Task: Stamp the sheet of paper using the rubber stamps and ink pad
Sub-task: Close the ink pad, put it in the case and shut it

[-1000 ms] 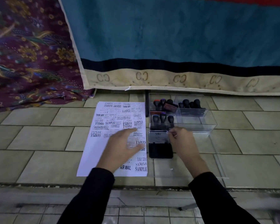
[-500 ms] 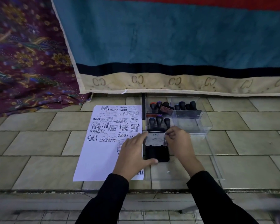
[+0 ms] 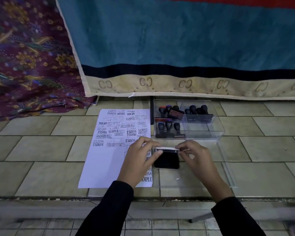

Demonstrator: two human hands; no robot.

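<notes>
A white sheet of paper [image 3: 107,160] lies on the tiled floor, its upper half covered in black stamp prints. To its right sits a black ink pad [image 3: 167,160] whose lid [image 3: 165,148] stands nearly upright, seen edge-on. My left hand [image 3: 140,160] grips the lid's left end and my right hand [image 3: 194,155] pinches its right end. Behind the pad, a clear plastic box [image 3: 203,132] holds several black-handled rubber stamps [image 3: 170,128].
The box's clear lid [image 3: 228,176] lies flat on the tiles to the right of the pad. A blue cloth with a cream border [image 3: 177,86] hangs behind, and a purple patterned cloth [image 3: 29,70] lies at left. A floor step edge [image 3: 58,198] runs near me.
My left hand left the paper and joined my right hand at the ink pad. The pad's lid has swung from lying flat behind the pad to nearly upright.
</notes>
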